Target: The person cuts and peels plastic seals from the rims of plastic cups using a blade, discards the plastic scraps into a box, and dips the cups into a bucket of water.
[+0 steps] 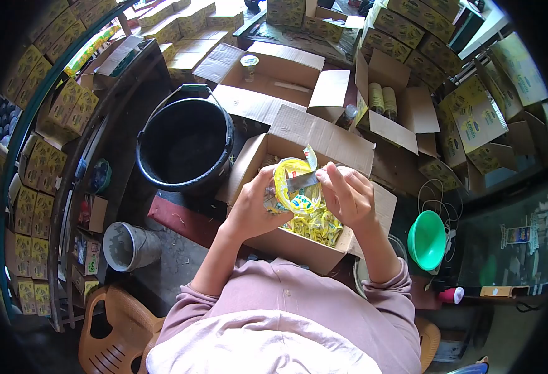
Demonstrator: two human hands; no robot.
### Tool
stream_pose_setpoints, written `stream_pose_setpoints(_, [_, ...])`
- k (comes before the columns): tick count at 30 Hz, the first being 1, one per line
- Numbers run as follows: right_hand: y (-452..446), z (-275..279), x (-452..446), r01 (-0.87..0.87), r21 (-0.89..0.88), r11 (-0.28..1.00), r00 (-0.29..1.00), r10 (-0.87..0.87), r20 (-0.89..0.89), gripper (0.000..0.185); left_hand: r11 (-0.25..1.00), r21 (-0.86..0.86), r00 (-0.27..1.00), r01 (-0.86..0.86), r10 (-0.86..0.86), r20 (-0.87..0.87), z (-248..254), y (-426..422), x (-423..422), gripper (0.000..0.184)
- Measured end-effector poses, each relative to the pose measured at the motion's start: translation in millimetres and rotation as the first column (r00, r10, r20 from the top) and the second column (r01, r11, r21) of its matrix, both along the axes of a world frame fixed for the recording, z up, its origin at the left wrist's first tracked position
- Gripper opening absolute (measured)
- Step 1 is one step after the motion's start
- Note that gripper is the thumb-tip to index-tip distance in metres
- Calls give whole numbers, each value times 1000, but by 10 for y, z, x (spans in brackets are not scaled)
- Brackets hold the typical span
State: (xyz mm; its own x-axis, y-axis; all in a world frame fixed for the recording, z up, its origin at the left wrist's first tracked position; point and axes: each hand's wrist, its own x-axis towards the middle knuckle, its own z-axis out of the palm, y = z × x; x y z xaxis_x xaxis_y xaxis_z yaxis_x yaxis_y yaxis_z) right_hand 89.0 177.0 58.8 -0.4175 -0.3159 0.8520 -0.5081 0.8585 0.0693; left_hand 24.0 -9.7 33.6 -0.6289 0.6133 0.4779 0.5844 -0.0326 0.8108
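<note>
My left hand (253,206) is wrapped round a plastic cup (280,194) with a yellow rim, tilted so its top faces me. A printed yellow seal strip (311,157) stands up from the rim, partly detached. Between the fingers of my right hand (351,194) is a flat grey blade (301,181), like a knife, lying across the cup's top; its handle is hidden in the hand. Below both hands, an open cardboard box (311,250) holds many crumpled yellow wrappers (316,228).
A black bucket (185,181) stands to the left, with a grey bucket (130,247) nearer me. Behind is another open carton (314,61) with a cup (249,67) inside. A green bowl (427,240) lies right. Stacked yellow boxes (473,121) line both sides.
</note>
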Motion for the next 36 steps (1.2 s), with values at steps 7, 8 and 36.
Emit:
stream_pose_setpoints(7, [15,16,-4,-9,-28,1000,999,8,-32,47,999,-14,998,50,-51,-34,-11,38,4,65])
stream_pose_setpoints(8, [26,12,2,-9,-25,1000,1000,8,-27,46,998,-24,998,62,-63,-26,-4,43,10,64])
stream_pose_setpoints(36, [210,-86,62,105,-30,994,992,-102,74,51,864,189,697,466,-490,523,-103,211,-228,71])
